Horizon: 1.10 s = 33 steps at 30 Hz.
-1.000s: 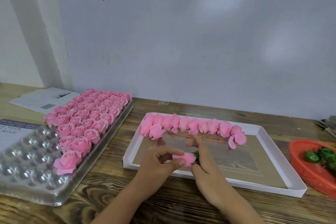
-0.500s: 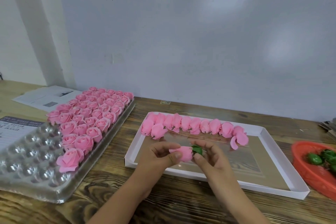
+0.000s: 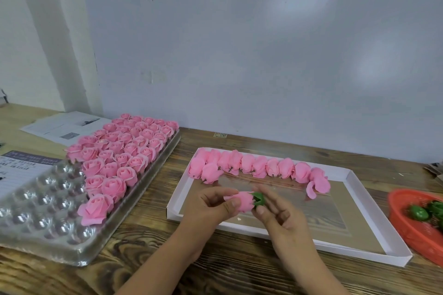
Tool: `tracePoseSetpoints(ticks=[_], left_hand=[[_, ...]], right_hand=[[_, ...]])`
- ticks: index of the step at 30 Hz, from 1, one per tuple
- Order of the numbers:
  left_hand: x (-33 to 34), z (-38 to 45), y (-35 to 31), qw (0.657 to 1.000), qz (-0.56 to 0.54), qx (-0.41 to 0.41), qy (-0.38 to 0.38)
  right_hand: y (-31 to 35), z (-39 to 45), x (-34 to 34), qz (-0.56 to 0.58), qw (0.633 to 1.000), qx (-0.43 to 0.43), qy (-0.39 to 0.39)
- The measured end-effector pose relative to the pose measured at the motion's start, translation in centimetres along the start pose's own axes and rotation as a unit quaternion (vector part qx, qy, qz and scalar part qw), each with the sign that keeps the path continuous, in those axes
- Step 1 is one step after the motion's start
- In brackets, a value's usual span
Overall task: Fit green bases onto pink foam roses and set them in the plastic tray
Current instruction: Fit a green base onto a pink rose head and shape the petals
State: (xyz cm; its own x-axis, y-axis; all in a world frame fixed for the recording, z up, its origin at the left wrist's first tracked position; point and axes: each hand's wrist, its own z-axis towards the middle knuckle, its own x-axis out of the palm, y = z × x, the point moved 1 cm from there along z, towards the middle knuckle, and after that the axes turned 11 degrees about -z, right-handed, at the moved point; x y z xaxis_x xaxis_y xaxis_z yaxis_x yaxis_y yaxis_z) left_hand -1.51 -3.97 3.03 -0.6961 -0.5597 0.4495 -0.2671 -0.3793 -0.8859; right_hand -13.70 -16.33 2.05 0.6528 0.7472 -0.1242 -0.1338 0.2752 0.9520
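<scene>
the left hand (image 3: pixel 211 208) pinches a pink foam rose (image 3: pixel 241 201) between thumb and fingers, above the near edge of the white cardboard tray (image 3: pixel 354 176). the right hand (image 3: pixel 280 220) pinches the green base (image 3: pixel 259 199) against the rose's end; it looks seated, though motion blur makes that unsure. a row of bare roses (image 3: pixel 254 166) lies along the white tray's far side. finished roses (image 3: pixel 124 151) fill much of the clear plastic tray (image 3: pixel 43 225) at left. spare green bases (image 3: pixel 419 213) sit in an orange basket (image 3: pixel 412 235) at right.
</scene>
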Motion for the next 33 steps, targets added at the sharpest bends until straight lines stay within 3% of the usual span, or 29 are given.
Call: tracePoseSetpoints(ticks=[4,21,33], left_hand=[[0.0,-0.08,-0.02,1.0,0.014,0.001,0.006],[-0.03,0.02,-0.15,1.0,-0.013,-0.014,-0.004],[0.16,-0.24,-0.1,0.999,0.038,0.001,0.006]], right_hand=[[-0.31,0.16,0.14,0.062,0.998,0.018,-0.019],[-0.69,-0.04,0.01,-0.035,0.999,0.01,-0.041],[-0.53,-0.1,-0.22,-0.062,0.998,0.008,-0.03]])
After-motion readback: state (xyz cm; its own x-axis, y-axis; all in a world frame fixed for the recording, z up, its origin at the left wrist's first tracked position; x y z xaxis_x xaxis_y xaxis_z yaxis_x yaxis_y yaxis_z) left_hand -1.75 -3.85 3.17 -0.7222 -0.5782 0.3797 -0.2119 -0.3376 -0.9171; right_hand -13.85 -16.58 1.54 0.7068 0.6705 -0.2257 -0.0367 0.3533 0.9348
